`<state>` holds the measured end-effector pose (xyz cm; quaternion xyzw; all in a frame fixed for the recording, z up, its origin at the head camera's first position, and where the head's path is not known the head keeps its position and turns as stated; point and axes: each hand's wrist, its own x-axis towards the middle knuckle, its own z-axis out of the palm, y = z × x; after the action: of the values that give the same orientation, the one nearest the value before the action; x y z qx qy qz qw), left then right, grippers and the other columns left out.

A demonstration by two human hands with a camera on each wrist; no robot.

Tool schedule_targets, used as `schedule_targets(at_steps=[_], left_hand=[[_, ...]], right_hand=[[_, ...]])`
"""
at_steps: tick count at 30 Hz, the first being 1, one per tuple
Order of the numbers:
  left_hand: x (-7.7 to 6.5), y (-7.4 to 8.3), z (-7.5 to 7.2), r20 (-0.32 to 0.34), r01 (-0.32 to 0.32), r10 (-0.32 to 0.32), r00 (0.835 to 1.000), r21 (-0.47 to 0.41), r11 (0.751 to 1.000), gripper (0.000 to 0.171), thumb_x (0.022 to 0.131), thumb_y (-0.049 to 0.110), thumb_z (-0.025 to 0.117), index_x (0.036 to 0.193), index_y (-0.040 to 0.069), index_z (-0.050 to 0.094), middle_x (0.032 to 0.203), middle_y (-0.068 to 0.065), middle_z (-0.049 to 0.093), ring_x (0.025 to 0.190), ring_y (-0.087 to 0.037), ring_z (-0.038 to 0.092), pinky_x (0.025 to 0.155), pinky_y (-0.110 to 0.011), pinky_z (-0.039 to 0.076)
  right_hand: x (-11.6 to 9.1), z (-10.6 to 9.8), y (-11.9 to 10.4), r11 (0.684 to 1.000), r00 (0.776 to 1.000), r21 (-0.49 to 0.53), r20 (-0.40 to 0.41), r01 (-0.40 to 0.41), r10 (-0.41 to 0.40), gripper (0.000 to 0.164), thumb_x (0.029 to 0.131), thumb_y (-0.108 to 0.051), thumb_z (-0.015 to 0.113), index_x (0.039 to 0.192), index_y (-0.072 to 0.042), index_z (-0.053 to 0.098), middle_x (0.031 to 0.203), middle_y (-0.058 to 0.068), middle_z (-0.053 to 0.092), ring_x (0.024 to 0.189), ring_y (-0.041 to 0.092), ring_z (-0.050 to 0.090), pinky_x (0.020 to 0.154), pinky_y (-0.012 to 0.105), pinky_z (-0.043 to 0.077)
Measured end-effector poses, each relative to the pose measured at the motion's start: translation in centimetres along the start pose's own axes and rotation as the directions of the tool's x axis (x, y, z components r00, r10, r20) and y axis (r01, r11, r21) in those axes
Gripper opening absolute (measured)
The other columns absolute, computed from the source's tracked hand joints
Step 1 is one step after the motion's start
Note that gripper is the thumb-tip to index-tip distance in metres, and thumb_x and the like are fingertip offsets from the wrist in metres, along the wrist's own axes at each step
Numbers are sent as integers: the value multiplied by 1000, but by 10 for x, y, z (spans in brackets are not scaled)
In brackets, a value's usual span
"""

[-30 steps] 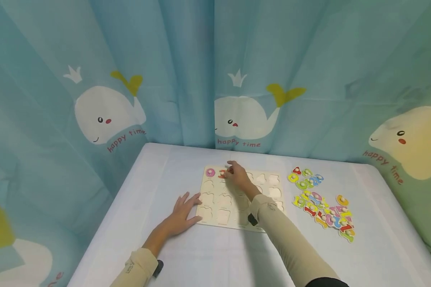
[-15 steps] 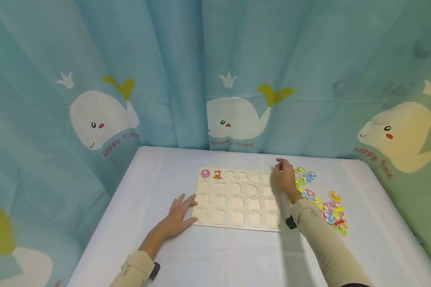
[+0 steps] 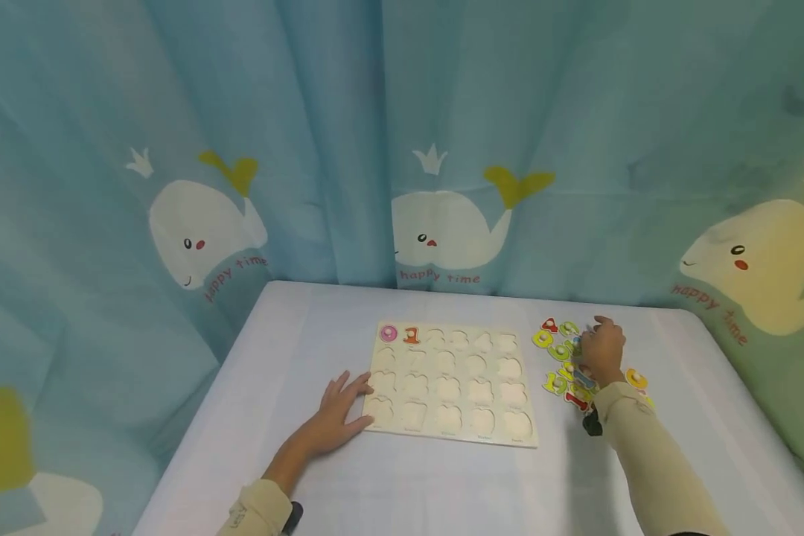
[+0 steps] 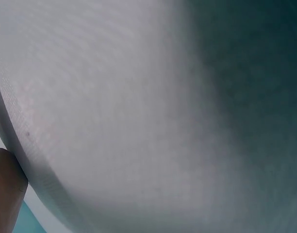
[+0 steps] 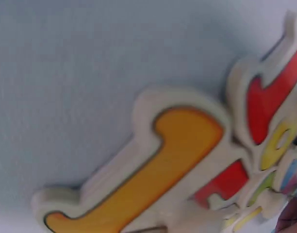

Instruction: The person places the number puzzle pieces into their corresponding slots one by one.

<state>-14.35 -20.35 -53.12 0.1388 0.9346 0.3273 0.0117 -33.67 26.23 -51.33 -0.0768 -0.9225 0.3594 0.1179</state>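
Observation:
My left hand [image 3: 335, 417] lies with fingers spread at the left edge of a pale wooden number puzzle board [image 3: 429, 432], fingertips on its rim. In the board's top row sit a pink 0 [image 3: 388, 333] and a red 1 [image 3: 412, 336], each with a knob. To the board's right, my right hand [image 3: 601, 350] is bent down over the heap of loose number pieces, covering some of them; I cannot tell whether it pinches one. In the right wrist view, its finger [image 5: 290, 213] shows low at the right edge, beyond an orange piece [image 5: 182, 145] and a red piece [image 5: 279, 92].
Near the right hand lie a red 4 [image 3: 550, 325], a yellow piece [image 3: 543, 339], a green-yellow piece [image 3: 555, 383] and an orange piece [image 3: 636, 378]. A white cloth covers the table [image 3: 442, 491]. Behind it hangs a blue whale-print curtain [image 3: 348, 149].
My right hand has left the red 1 in the top row and moved right, across the board, to the loose pieces. The left hand stays at the board's edge. The head view has shifted slightly.

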Motion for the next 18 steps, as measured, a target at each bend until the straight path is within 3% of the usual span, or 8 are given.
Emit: schedule_targets(at_steps=[3,12,18], left_hand=[[1,1,0,19,10,-10,1000,0,1000,43,90,27,62,127,12,48,150,-7,31,140,-35,9,111,-53,0],[0,0,2,14,21,-21,1000,6,1000,43,89,29,63,127,15,48,150,-5,31,141,-34,10,111,-51,1],[-1,2,-1,-22,-2,2,1000,-1,1000,42,89,28,63,126,12,49,149,-8,33,139,-38,12,110,-55,2]], right_hand=[[2,-2,5,998,997,-56,58,-42,45,39,92,1,44,127,18,40,113,36,46,111,52,39,98,60,29],[-1,-10,14,995,994,-62,80,-72,76,38,94,-1,45,127,19,39,114,38,48,109,50,45,95,57,37],[3,-8,8,998,998,-35,49,44,-42,39,95,-2,45,128,17,38,103,32,51,93,42,50,80,53,43]])
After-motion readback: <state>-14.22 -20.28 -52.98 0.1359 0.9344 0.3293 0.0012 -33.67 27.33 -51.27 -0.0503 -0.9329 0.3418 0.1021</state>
